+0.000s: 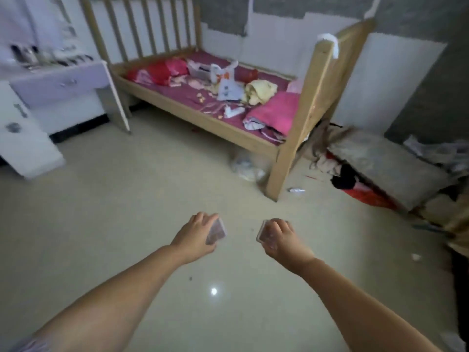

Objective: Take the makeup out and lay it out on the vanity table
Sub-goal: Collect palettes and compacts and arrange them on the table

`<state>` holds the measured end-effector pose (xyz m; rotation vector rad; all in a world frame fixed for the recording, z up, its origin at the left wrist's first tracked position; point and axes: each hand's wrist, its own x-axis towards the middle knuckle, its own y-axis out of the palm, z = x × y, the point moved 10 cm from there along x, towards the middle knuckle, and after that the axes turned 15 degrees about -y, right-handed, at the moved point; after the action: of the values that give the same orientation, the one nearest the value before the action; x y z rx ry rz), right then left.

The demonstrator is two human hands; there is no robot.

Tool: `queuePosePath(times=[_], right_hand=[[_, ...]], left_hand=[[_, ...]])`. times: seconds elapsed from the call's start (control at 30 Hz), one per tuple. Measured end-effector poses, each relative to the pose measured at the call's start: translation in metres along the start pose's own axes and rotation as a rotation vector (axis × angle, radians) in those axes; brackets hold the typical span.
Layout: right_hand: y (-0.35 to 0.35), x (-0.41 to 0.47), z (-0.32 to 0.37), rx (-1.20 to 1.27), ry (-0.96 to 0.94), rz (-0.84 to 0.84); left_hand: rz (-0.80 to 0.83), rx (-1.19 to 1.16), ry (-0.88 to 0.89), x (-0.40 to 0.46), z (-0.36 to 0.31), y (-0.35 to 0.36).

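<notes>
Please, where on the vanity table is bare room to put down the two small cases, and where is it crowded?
The vanity table shows a bare strip along its front edge and right end, beside the bed. Its back, near the wall, is crowded with blurred bottles. Left hand and right hand each hold a small case.

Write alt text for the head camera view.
Seen from above, a person's left hand and right hand each hold a small clear makeup case over a pale floor. Beyond stand a cluttered wooden bed and, at far left, a white vanity table with blurred items on top.
</notes>
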<state>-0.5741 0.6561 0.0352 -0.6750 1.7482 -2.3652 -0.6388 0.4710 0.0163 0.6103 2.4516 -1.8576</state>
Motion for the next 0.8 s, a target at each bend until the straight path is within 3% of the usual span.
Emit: queuePosePath(times=[0.17,0.3,0.5,0.8], right_hand=[[0.071,0.14,0.119,0.009,-0.188,0.046],[0.124,0.227,0.19,0.076,-0.294,0.132],[0.177,0.35,0.246,0.104,-0.457,0.195],[0.243,0.578,0.269,0.124,-0.671,0.273]], left_hand=[[-0.063,-0.03,-0.23,-0.015,0.199,-0.063],[-0.115,-0.093,-0.383,-0.024,0.314,-0.099],[-0.198,-0.159,-0.51,-0.002,0.416,-0.133],[-0.305,-0.205,-0.712,0.11,0.55,-0.206]])
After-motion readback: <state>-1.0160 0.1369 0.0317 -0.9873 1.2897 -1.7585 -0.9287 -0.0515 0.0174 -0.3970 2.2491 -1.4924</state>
